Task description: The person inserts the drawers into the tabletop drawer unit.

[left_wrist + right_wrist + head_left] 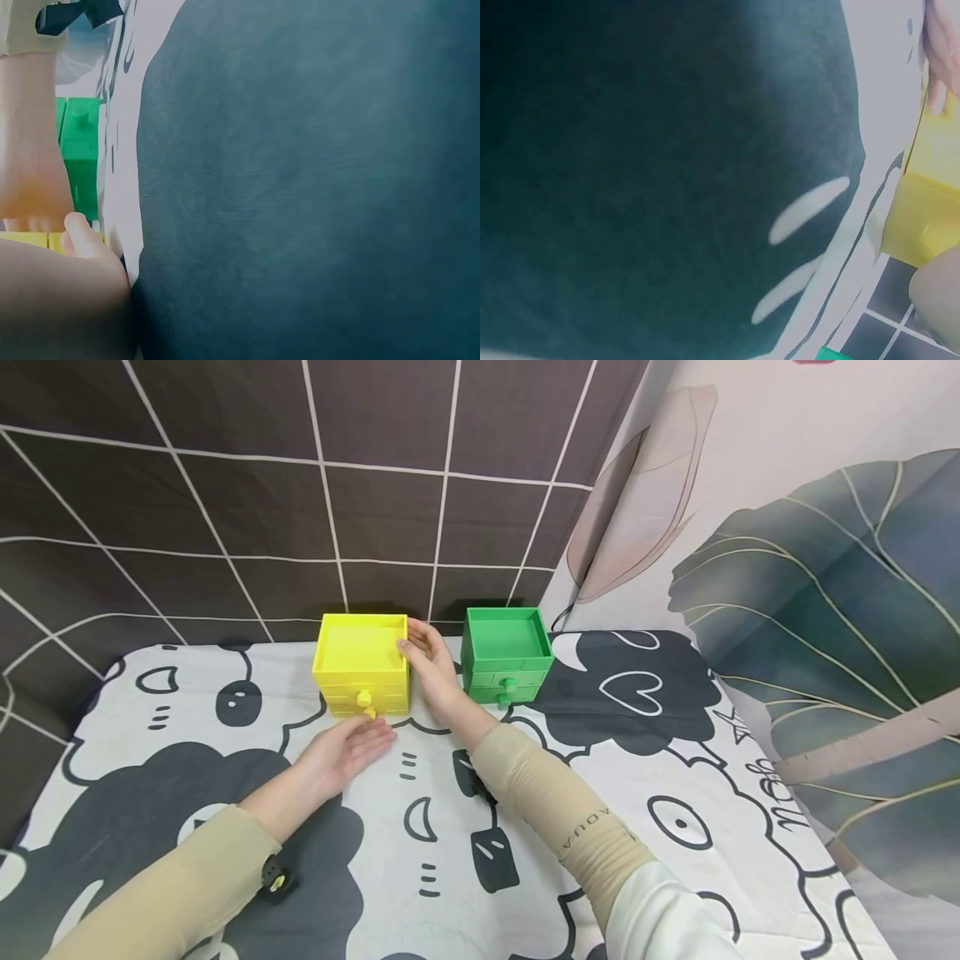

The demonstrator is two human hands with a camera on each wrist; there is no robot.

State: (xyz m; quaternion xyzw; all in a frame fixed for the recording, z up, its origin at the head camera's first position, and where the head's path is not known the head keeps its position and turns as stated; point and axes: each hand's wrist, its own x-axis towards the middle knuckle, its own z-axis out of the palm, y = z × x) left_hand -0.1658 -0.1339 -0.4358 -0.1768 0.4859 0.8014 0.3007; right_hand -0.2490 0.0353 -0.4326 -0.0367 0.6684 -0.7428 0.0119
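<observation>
A yellow two-drawer box (360,643) with a raised rim and round front knobs stands near the dark wall. My right hand (431,664) rests against its right side, thumb on the top rim and fingers toward the back corner. Just in front of the box lies my left hand (348,756), fingers extended beneath the lower knob (370,713); whether they touch it I cannot tell. A matching green box (510,639) stands to the right, apart from both hands. In the right wrist view, my left fingers appear by the front of the yellow box (930,146).
The surface is covered by a black-and-white cartoon-print cloth (420,893). Behind the boxes rises a dark wall covering with white grid lines (390,518). A leaf-patterned curtain or wall (847,610) borders the right side.
</observation>
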